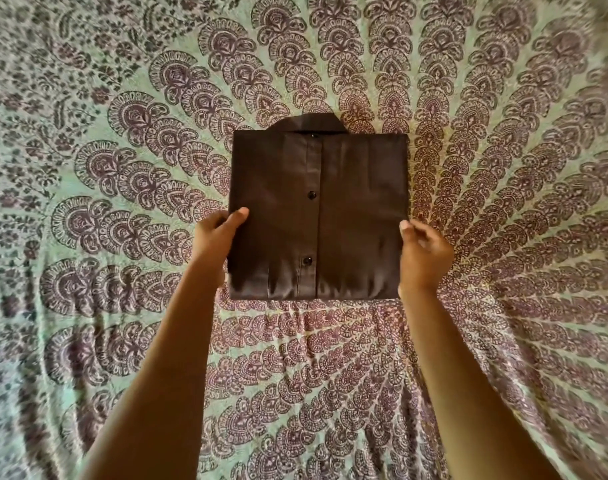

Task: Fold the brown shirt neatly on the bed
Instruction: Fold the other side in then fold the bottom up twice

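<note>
The brown shirt point(318, 216) lies in the middle of the bed as a folded rectangle. Its button placket faces up and its collar points away from me. My left hand point(214, 239) grips the shirt's left edge, thumb on top and fingers hidden beneath the cloth. My right hand point(423, 252) is at the right edge with its fingers curled, the thumb tip pinching the edge of the fabric. Both forearms reach in from the bottom of the view.
A bedspread point(122, 168) with a green and purple paisley print covers everything in view, slightly wrinkled near the bottom. Nothing but the shirt lies on it.
</note>
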A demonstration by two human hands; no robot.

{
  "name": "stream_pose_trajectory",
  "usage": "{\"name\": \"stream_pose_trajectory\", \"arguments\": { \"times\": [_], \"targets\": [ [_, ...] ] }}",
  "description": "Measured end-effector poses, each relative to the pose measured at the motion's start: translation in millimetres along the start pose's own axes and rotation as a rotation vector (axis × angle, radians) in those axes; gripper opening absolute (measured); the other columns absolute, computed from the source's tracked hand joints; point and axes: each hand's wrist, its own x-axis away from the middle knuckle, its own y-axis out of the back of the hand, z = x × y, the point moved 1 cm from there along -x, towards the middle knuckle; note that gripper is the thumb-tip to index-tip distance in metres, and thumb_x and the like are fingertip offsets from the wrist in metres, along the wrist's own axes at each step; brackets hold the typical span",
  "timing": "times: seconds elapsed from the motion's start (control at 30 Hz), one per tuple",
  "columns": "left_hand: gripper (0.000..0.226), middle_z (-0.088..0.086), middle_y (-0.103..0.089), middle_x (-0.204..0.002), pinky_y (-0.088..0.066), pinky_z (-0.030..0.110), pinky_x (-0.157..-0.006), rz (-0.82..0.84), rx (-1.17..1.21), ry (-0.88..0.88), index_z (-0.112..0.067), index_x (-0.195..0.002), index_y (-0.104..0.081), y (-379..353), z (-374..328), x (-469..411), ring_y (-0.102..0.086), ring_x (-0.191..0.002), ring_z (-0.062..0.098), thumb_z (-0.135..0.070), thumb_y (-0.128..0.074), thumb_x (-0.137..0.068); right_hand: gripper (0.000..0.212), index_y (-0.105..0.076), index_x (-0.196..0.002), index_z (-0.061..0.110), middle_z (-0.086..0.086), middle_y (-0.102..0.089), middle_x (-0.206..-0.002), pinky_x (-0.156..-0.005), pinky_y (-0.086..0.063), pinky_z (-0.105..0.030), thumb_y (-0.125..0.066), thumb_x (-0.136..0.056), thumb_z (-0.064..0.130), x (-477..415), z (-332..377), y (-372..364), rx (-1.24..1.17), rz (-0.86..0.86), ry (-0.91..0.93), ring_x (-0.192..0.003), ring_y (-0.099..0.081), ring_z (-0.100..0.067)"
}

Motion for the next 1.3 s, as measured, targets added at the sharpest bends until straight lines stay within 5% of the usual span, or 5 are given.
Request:
{"name": "stream_pose_trajectory", "arguments": {
  "times": [0.43,0.63,0.87,1.1,1.3],
  "targets": [
    [0.028,0.005,-0.066,-0.100,-0.056,0.026,-0.062,0.218,0.060,-0.025,-0.018,-0.110,-0.056,-11,-28,14,-0.067,-0.074,0.009,-0.004,-0.060,-0.087,0.033,-0.057,-0.117,0.002,-0.016,-0.063,-0.113,-0.081,-0.042,-0.032,-0.056,-0.089,0.019,13,17,-3,0.495,-0.016,0.365,-0.102,-0.059,-0.031],
    [0.047,0.010,-0.068,-0.107,-0.052,0.038,-0.081,0.003,-0.734,-0.598,-0.025,-0.133,-0.048,-39,-80,80,-0.064,-0.094,0.030,-0.015,-0.057,-0.088,0.072,-0.044,-0.136,0.029,0.003,-0.045,-0.141,-0.106,-0.038,-0.042,-0.044,-0.078,0.072,37,107,-31,-0.001,0.798,-0.270,-0.127,-0.045,-0.017],
    [0.046,-0.003,-0.062,-0.116,-0.051,0.034,-0.078,0.181,-0.931,-0.910,-0.028,-0.135,-0.036,-66,-110,165,-0.064,-0.094,0.023,-0.017,-0.047,-0.092,0.040,-0.055,-0.126,0.011,-0.005,-0.056,-0.120,-0.046,-0.039,-0.002,-0.058,-0.090,0.027,28,171,1,0.209,0.743,-0.291,-0.094,-0.050,-0.017],
    [0.026,-0.005,-0.066,-0.109,-0.049,0.035,-0.089,0.231,0.296,-0.358,-0.023,-0.120,-0.057,17,-103,141,-0.062,-0.103,0.016,-0.028,-0.042,-0.099,0.012,-0.060,-0.078,0.017,0.003,-0.062,-0.073,-0.053,-0.040,-0.020,-0.058,-0.089,0.021,61,225,78,0.126,0.755,-0.276,-0.065,-0.054,-0.009],
    [0.071,0.013,-0.017,-0.155,-0.009,0.026,-0.115,0.338,0.208,0.010,-0.014,-0.148,-0.019,10,-81,121,-0.018,-0.142,0.028,-0.057,-0.035,-0.093,0.020,-0.074,-0.069,0.011,0.000,-0.072,-0.066,-0.057,-0.055,-0.017,-0.060,-0.081,0.017,88,263,121,-0.060,0.990,-0.281,-0.058,-0.068,-0.011]
  ]
}}
